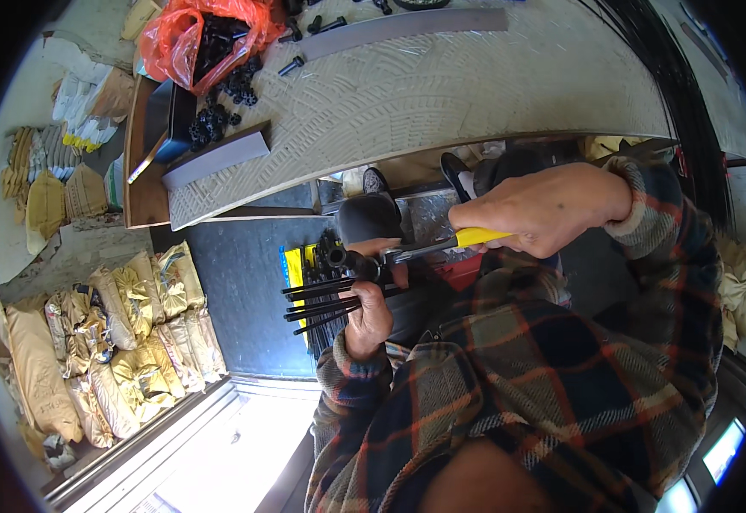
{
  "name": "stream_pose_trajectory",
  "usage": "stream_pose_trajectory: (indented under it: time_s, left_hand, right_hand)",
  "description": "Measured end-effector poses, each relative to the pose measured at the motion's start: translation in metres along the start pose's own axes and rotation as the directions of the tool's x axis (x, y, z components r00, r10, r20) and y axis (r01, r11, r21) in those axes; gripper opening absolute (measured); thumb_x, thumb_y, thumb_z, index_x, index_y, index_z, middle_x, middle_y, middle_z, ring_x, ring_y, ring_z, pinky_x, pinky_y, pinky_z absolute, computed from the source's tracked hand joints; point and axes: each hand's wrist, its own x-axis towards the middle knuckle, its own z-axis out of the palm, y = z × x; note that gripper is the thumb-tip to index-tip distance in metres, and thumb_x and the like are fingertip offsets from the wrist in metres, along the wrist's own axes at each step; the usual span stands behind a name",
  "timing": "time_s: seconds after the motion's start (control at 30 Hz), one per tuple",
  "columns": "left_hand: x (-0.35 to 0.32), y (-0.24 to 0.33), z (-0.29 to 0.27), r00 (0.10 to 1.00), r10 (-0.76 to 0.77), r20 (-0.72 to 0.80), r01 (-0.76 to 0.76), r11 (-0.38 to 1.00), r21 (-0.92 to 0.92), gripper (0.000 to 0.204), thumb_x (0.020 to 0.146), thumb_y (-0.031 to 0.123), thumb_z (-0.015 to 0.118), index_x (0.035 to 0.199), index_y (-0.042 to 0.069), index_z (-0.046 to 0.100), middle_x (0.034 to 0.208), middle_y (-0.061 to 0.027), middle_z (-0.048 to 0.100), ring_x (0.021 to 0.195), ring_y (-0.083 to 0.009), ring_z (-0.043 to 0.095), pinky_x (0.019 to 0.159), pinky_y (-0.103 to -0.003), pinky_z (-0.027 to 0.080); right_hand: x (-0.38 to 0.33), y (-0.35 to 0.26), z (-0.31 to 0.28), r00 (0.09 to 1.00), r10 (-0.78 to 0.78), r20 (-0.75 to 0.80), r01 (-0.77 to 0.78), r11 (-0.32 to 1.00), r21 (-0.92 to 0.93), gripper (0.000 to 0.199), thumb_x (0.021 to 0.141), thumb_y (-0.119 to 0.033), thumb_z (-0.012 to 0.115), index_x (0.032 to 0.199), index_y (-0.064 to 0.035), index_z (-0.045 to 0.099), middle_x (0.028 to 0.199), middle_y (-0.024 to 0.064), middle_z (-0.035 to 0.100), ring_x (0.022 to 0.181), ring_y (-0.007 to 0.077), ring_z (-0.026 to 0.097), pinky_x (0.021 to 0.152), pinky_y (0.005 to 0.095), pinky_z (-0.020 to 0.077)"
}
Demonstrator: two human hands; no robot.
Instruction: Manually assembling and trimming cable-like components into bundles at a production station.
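My left hand (pixel 369 318) is closed around a black tubular fitting (pixel 357 264) with a round hollow end. Several thin black rods (pixel 313 309) stick out to the left from the same grip. A pair of pliers with yellow handles (pixel 479 237) is in my right hand (pixel 552 209), its fingers wrapped round the grips. The metal jaws reach left to the fitting, beside the left fingers; exactly what they touch is hidden. Below the rods, more black rods lie over a yellow and blue packet (pixel 294 267).
Ahead stands a worktable (pixel 441 90) with a textured pale top. On it are an orange-red plastic bag (pixel 210 43) of black parts, loose black bolts (pixel 291 66) and a grey strip (pixel 415 32). Filled sacks (pixel 133 342) lie at left. Long black rods (pixel 689 103) hang over the right end.
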Motion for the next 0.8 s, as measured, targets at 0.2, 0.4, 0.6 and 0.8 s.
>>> stream_pose_trajectory:
  time_s: [0.2, 0.4, 0.6, 0.8]
  left_hand:
    - [0.011, -0.002, -0.008, 0.997, 0.06, -0.054, -0.062, 0.998, -0.026, 0.069, 0.085, 0.065, 0.028, 0.104, 0.001, 0.046, 0.058, -0.0027, 0.044, 0.052, -0.0118, 0.042, 0.051, -0.025, 0.036]
    - [0.028, 0.009, -0.048, 0.916, 0.349, -0.199, -0.396, 0.697, -0.597, 0.076, 0.082, 0.069, 0.027, 0.104, -0.001, 0.048, 0.052, -0.004, 0.044, 0.041, -0.0118, 0.037, 0.041, -0.025, 0.031]
    - [0.033, 0.038, -0.08, 0.781, 0.436, -0.447, -0.624, 0.523, -0.58, 0.067, 0.084, 0.068, 0.023, 0.084, 0.005, 0.046, 0.043, -0.0029, 0.037, 0.031, -0.0121, 0.031, 0.033, -0.024, 0.025]
    - [0.026, 0.04, -0.093, 0.791, 0.357, -0.496, -0.578, 0.175, -0.797, 0.063, 0.086, 0.065, 0.024, 0.084, 0.006, 0.047, 0.042, 0.0007, 0.034, 0.029, -0.0075, 0.027, 0.031, -0.021, 0.021]
  right_hand:
    - [0.013, 0.002, 0.015, 0.989, -0.092, -0.112, 0.087, 0.995, -0.056, 0.022, 0.079, -0.004, 0.054, 0.095, -0.0021, 0.039, 0.079, 0.0206, 0.052, 0.074, 0.0397, 0.054, 0.057, 0.0443, 0.0379]
    - [0.041, 0.006, 0.024, 0.785, -0.236, -0.572, 0.141, 0.968, -0.206, 0.023, 0.075, -0.002, 0.061, 0.095, -0.0018, 0.048, 0.09, 0.0162, 0.057, 0.078, 0.0342, 0.058, 0.065, 0.0363, 0.0455]
    - [-0.003, 0.027, 0.018, 0.54, -0.106, -0.835, -0.232, 0.935, -0.268, 0.018, 0.082, -0.004, 0.058, 0.098, 0.0008, 0.053, 0.09, 0.0096, 0.052, 0.076, 0.0176, 0.052, 0.072, 0.0277, 0.042]
    - [-0.028, 0.023, 0.033, 0.56, -0.087, -0.824, -0.383, 0.855, -0.351, 0.016, 0.079, -0.004, 0.058, 0.092, 0.0037, 0.054, 0.102, 0.0137, 0.052, 0.086, 0.0251, 0.054, 0.077, 0.0318, 0.0423]
